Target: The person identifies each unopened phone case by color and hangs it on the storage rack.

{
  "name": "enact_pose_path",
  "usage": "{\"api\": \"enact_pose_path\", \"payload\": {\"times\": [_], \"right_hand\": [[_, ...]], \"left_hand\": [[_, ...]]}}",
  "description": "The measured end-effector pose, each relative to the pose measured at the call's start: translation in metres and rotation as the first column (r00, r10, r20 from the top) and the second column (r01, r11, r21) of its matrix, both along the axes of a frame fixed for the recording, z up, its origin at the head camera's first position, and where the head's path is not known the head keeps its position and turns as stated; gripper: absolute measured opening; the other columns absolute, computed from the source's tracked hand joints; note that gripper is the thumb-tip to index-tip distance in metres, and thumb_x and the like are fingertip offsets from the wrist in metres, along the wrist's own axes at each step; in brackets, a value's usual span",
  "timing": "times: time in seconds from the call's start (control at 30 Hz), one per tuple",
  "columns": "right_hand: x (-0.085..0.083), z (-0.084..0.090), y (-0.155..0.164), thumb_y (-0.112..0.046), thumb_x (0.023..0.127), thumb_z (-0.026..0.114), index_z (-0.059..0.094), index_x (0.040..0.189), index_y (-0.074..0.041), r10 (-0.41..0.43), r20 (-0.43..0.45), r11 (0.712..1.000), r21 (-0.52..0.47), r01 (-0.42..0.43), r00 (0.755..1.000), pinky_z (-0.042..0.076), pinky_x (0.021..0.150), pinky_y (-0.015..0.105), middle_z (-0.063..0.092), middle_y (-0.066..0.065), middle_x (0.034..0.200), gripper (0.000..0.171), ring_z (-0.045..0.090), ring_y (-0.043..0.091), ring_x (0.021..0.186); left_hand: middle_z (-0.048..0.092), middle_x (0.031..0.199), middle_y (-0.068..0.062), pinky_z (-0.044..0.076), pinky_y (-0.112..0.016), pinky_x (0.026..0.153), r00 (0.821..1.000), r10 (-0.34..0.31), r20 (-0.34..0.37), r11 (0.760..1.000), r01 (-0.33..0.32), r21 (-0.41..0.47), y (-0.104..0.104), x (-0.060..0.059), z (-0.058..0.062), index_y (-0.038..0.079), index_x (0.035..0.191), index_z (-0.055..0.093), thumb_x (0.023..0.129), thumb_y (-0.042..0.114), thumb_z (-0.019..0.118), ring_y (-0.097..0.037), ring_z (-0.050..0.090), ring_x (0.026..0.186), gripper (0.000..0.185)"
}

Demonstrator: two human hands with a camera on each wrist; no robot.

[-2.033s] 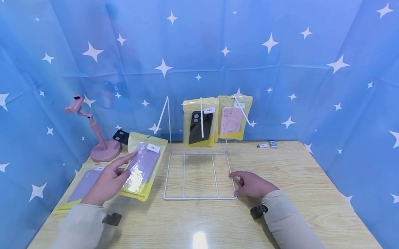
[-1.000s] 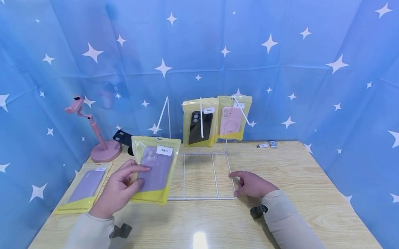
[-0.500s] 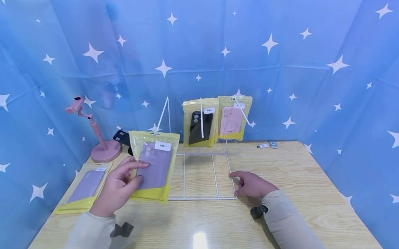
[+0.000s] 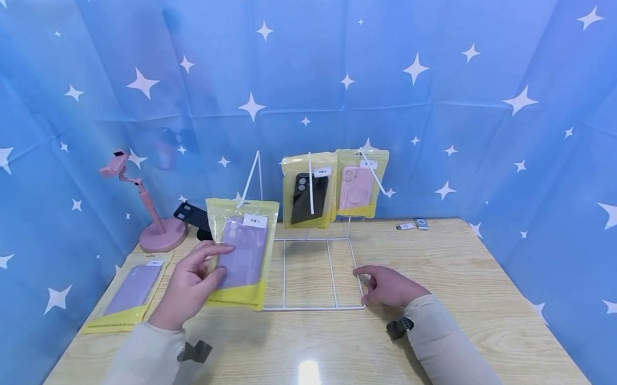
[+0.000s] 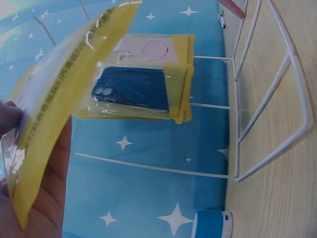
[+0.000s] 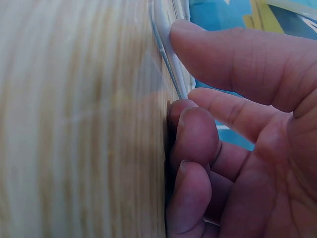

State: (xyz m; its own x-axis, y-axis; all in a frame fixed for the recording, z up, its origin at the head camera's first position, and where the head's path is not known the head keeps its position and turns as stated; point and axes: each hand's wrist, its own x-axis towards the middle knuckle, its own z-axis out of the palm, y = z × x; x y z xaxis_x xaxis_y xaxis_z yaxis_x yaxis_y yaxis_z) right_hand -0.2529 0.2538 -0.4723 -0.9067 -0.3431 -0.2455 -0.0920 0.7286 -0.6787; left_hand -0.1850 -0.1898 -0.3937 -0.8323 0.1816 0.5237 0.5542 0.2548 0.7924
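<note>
My left hand (image 4: 190,286) pinches the left side of a clear-and-yellow bag holding a purple phone case (image 4: 245,257). The bag is upright, and its top edge overlaps the tip of the left hook (image 4: 250,175) of a white wire display rack (image 4: 332,272). Seen from the left wrist, the bag (image 5: 64,84) is nearly edge-on, thumb on one face and fingers behind. My right hand (image 4: 389,284) grips the right front corner of the rack's base; in the right wrist view its thumb (image 6: 223,59) lies against the wire, other fingers curled at the tabletop.
A bagged black phone case (image 4: 304,201) and a bagged pink one (image 4: 355,187) hang on the other hooks. Another bagged purple case (image 4: 132,286) lies at left. Behind stand a pink stand (image 4: 163,235) and a black holder (image 4: 191,216). A USB stick (image 4: 405,226) lies back right.
My left hand has brought the purple case's bag rightward and turned it upright, then raised it until its top meets the left hook's tip. My right hand has stayed on the rack.
</note>
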Motion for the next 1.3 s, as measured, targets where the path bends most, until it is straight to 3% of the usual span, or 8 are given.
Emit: {"api": "enact_pose_path", "payload": {"times": [0.03,0.17,0.27,0.4,0.67,0.9,1.3], "right_hand": [[0.000,0.000,0.000,-0.013,0.087,0.085,0.058,0.150,-0.014,0.000,0.000,1.000,0.001,0.000,1.000,0.044,0.061,0.035,0.061,0.005,0.083,0.069,0.055,0.021,0.071],[0.001,0.000,0.000,-0.012,0.086,0.086,0.058,0.150,-0.014,-0.005,0.000,1.000,-0.004,0.005,1.000,0.044,0.061,0.035,0.061,0.005,0.083,0.069,0.054,0.021,0.070],[0.001,0.001,-0.001,-0.012,0.086,0.086,0.059,0.150,-0.014,-0.009,-0.002,1.000,-0.002,0.009,1.000,0.044,0.061,0.035,0.061,0.005,0.084,0.069,0.054,0.021,0.071],[0.003,0.002,-0.002,-0.012,0.086,0.086,0.059,0.149,-0.014,-0.010,-0.003,1.000,0.003,0.010,1.000,0.044,0.062,0.035,0.061,0.005,0.084,0.068,0.055,0.022,0.072],[0.006,0.004,-0.004,-0.012,0.086,0.086,0.059,0.148,-0.013,-0.003,-0.018,1.000,0.016,0.003,1.000,0.044,0.062,0.035,0.060,0.005,0.084,0.068,0.054,0.021,0.072],[0.007,0.006,-0.003,-0.011,0.086,0.085,0.058,0.150,-0.012,0.001,-0.022,1.000,0.013,-0.001,1.000,0.043,0.061,0.034,0.060,0.004,0.083,0.069,0.053,0.020,0.071],[0.005,0.003,-0.003,-0.009,0.086,0.085,0.058,0.150,-0.014,-0.021,-0.002,1.000,-0.015,0.021,1.000,0.042,0.060,0.035,0.060,0.006,0.082,0.070,0.052,0.021,0.069]], "left_hand": [[0.061,0.116,0.007,0.037,-0.027,0.041,1.000,-0.003,0.006,1.000,0.003,0.008,0.001,-0.001,-0.001,0.004,0.129,0.070,0.095,-0.013,0.063,-0.016,0.038,0.048,0.038],[0.057,0.092,0.006,0.036,-0.028,0.039,0.999,0.007,0.038,1.000,-0.008,0.024,0.003,-0.006,-0.004,0.004,0.132,0.068,0.098,-0.009,0.065,-0.015,0.039,0.046,0.037],[0.043,0.069,0.004,0.036,-0.028,0.039,0.997,0.028,0.068,0.999,-0.029,0.015,0.006,-0.009,-0.004,0.005,0.135,0.066,0.100,-0.003,0.065,-0.015,0.040,0.046,0.036],[0.037,0.061,0.003,0.035,-0.028,0.041,0.996,0.036,0.085,0.999,-0.037,0.014,0.008,-0.013,-0.004,0.006,0.137,0.065,0.102,0.001,0.064,-0.016,0.039,0.047,0.035],[0.037,0.063,0.001,0.036,-0.028,0.042,0.993,0.041,0.114,0.998,-0.045,0.040,0.014,-0.027,-0.008,0.006,0.139,0.064,0.103,0.001,0.062,-0.013,0.037,0.046,0.036],[0.044,0.088,-0.011,0.039,-0.026,0.047,0.981,0.061,0.184,0.997,-0.068,0.032,0.019,-0.039,-0.004,0.010,0.143,0.063,0.105,0.003,0.058,-0.015,0.040,0.053,0.039],[0.043,0.093,-0.010,0.040,-0.023,0.049,0.973,0.071,0.218,0.997,-0.078,0.025,0.023,-0.073,0.005,0.015,0.145,0.062,0.104,0.002,0.056,-0.011,0.039,0.054,0.043]]}}
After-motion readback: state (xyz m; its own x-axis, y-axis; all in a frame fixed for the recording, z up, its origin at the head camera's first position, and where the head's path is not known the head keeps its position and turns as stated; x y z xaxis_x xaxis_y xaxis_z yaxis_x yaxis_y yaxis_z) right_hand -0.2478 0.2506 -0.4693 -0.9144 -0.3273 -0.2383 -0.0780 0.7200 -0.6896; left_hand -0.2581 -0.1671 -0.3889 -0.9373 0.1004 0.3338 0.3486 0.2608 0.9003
